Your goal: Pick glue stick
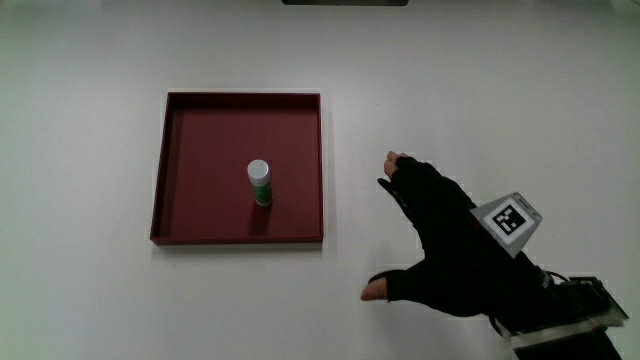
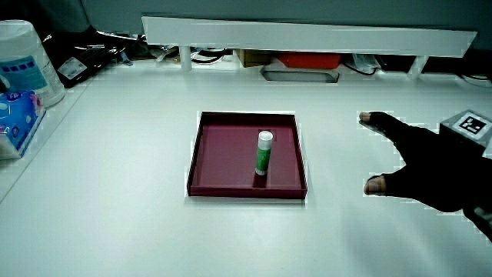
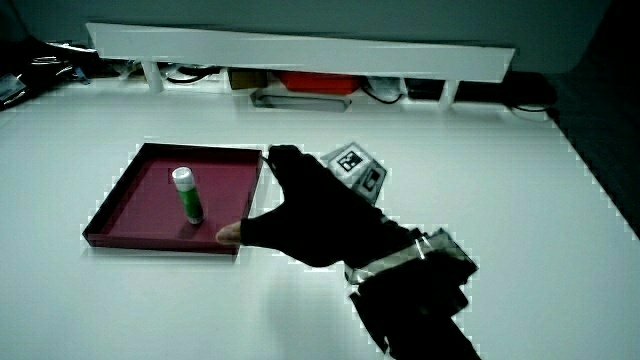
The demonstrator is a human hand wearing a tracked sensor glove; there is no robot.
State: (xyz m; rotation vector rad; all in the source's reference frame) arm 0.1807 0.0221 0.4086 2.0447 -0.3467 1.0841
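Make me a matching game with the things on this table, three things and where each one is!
Things:
1. green glue stick with a white cap
2. dark red square tray
3. black gloved hand

Places or states:
A. fingers spread, holding nothing, beside the tray
B. standing upright inside the tray
C. lying flat on the white table

Pairs: 1-B, 2-C, 3-A

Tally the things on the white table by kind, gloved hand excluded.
Glue stick: 1, upright in the tray, white cap, green body.
Tray: 1, dark red, square.
Total: 2.
The hand is beside the tray, fingers spread, holding nothing.
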